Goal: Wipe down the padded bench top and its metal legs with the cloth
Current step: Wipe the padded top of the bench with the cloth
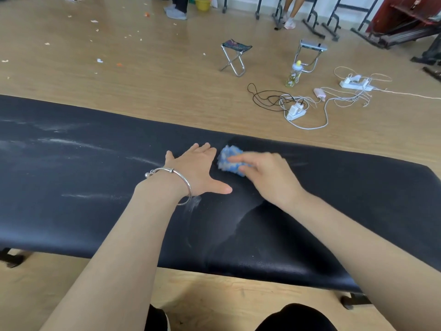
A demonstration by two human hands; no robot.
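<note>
- Two knees in dark trousers (296, 317) sit at the bottom edge, just in front of the bench, with both bare forearms reaching out over them.
- The padded bench top (71, 211) is black and slightly shiny, and runs across the whole view from left to right.
- The left hand (195, 170) lies flat on the padding, palm down, with fingers straight and spread and the thumb out to the side. It holds nothing.
- A thin silver bracelet (181, 185) circles the left wrist.
- The cloth (230, 161), a small fluffy blue-and-white bundle, rests on the bench top near its far edge, just beside the left fingertips.
- The right hand (267, 177) is on top of the cloth with bent fingers closed over it, pressing it to the padding. The hand and cloth are blurred.
- White dusty streaks (71, 142) mark the padding to the left of the hands, and a fainter smear curves between the two wrists.
- The dark metal legs (12, 258) show only as feet under the near edge — one far left, one lower right.
- On the wooden floor beyond the bench stand two small folding stools (235, 56) and a clear bottle with a yellow top (294, 74).
- White power strips (296, 111) lie there too, among tangled black and white cables.
- Scraps of litter (99, 60) dot the floor to the left.
</note>
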